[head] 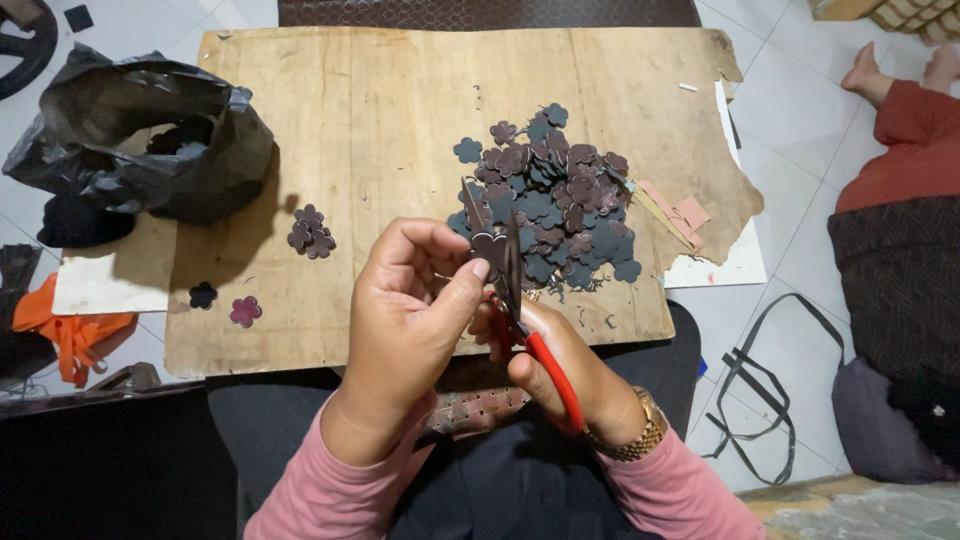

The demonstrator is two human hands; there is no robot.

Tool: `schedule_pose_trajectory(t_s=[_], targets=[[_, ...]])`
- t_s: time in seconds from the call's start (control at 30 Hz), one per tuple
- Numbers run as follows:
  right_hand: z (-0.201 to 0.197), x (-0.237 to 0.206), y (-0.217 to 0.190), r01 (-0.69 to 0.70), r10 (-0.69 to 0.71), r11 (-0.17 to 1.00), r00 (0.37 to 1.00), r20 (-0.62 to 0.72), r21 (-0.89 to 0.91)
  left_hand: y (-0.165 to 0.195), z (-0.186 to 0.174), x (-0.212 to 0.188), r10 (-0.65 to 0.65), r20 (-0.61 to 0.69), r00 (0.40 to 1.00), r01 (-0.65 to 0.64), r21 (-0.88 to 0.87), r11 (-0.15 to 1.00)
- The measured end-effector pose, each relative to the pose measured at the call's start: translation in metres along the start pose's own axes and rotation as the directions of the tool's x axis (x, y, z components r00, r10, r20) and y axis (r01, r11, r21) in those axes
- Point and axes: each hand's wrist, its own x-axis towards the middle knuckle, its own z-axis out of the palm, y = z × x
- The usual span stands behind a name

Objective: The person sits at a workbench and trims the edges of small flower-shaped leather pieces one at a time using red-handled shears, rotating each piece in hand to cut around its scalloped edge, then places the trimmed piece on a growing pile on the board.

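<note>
Left hand (410, 300): fingers (452, 290) pinched shut on a dark flower-shaped cutout (488, 246), held up at the fingertips. Right hand (570, 365): fingers wrapped tight round the red handles of scissors (515, 290), blades open either side of the cutout. Just beyond the fingertips, a pile of like cutouts (555, 195) on a wooden board (370, 110); far left of them, a black plastic bag (140, 140).

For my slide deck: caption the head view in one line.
Left hand holds a flower-shaped cutout while right hand trims it with red-handled scissors above a wooden board.
</note>
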Motion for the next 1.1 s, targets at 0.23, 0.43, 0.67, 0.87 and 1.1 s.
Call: schedule_pose_trajectory(t_s=[0.23, 0.43, 0.67, 0.87, 1.1], targets=[[0.002, 0.002, 0.004, 0.013, -0.013, 1.0, 0.999, -0.036, 0.003, 0.0, 0.002, 0.0, -0.075, 0.034, 0.997, 0.075, -0.006, 0.997], [-0.001, 0.002, 0.004, 0.006, -0.007, 0.999, 1.0, 0.001, 0.032, 0.004, 0.0, 0.005, 0.047, 0.04, 0.998, -0.047, -0.022, 0.999], [-0.001, 0.0, 0.002, -0.041, 0.04, 0.999, 0.999, 0.028, 0.018, 0.011, -0.006, 0.008, -0.071, 0.022, 0.997, 0.072, -0.037, 0.997], [-0.003, 0.001, 0.001, -0.04, 0.04, 0.999, 0.998, 0.054, -0.006, 0.014, -0.012, 0.009, -0.109, 0.037, 0.993, 0.109, -0.012, 0.994], [-0.004, -0.001, 0.0, -0.079, 0.08, 0.997, 0.994, 0.072, -0.016, 0.017, -0.016, 0.008, -0.116, 0.038, 0.993, 0.116, -0.013, 0.993]])
